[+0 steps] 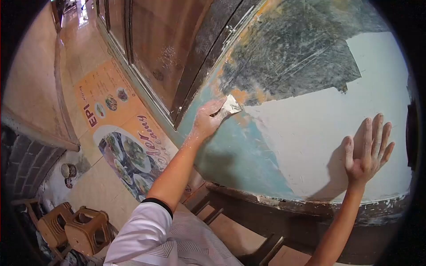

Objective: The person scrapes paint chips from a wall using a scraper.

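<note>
My left hand (210, 117) is closed around a scraper (231, 105), whose pale-smeared blade touches the wall where green paint, orange patches and white coating meet. White dust covers the fingers. To the right, my right hand (367, 153) has its fingers spread over the white coating (310, 133) and holds nothing; whether the palm touches the wall, I cannot tell. Above both hands a dark grey rough patch (288, 53) spreads over the wall. Green paint (239, 155) shows below the scraper.
A dark ledge (284, 208) runs along the wall's lower edge. Further left are a glass door frame (128, 35) and an orange printed banner (108, 93) on the tiled floor. Brown plastic stools (88, 230) stand at the lower left, near a grey brick surface (29, 164).
</note>
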